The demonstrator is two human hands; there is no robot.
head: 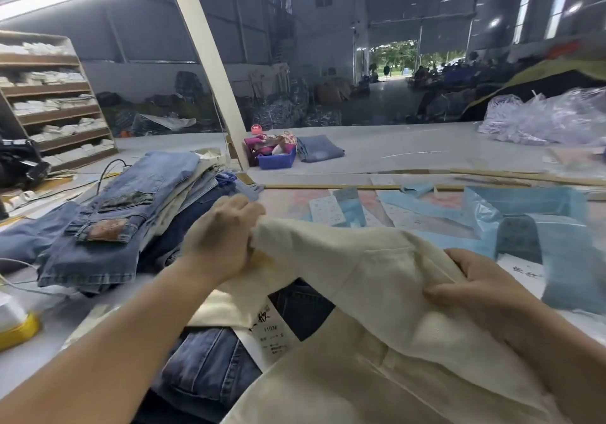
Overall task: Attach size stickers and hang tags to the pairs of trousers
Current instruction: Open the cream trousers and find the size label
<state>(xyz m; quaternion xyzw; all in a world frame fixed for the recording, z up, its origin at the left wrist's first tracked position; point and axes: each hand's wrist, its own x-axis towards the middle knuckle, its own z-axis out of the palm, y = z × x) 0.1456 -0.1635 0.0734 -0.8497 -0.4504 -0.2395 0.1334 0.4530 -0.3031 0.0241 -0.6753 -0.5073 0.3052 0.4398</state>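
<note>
Both hands, left (226, 233) and right (482, 287), pinch the cream trousers (377, 276) mid-frame; I'd pull them flat so the tag (270, 335) stays exposed.

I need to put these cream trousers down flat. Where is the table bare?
Bare grey tabletop lies beyond the wooden strip, between the folded blue jeans and crumpled clear plastic bags. Crowded: stacked denim jeans left, blue sticker sheets ahead.
</note>
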